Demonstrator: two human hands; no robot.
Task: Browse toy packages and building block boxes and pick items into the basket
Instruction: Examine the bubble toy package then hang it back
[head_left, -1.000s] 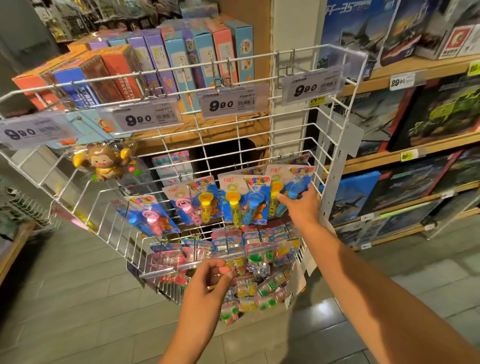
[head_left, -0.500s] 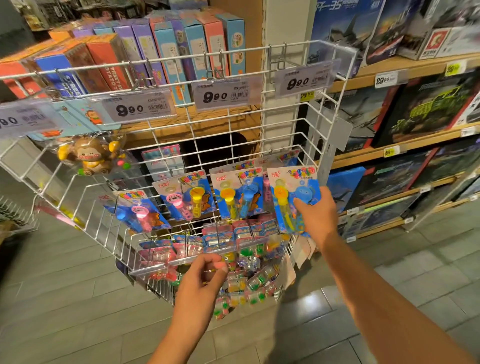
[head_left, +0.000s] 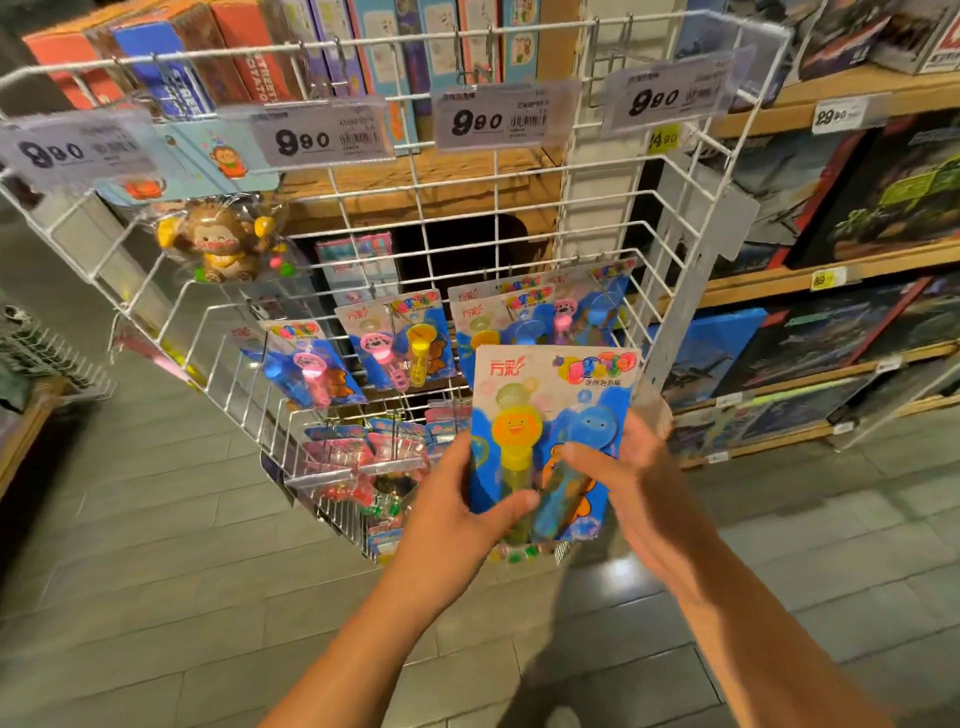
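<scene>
Shiny card: the flat toy pack (head_left: 550, 415) is in front of the white wire rack (head_left: 524, 218).
Left hand (head_left: 457, 514): thumb curled on pack's front.
Right hand (head_left: 628, 488): fingers curled round pack's right edge.

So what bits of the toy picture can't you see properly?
Head view only:
- Bubble wand pack: lower corners covered by the left hand and right hand.
- Small print on the price tags: blurred.
- Bottom-row packs: too small and blurred to identify.
- Shopping basket: outside the frame.
</scene>
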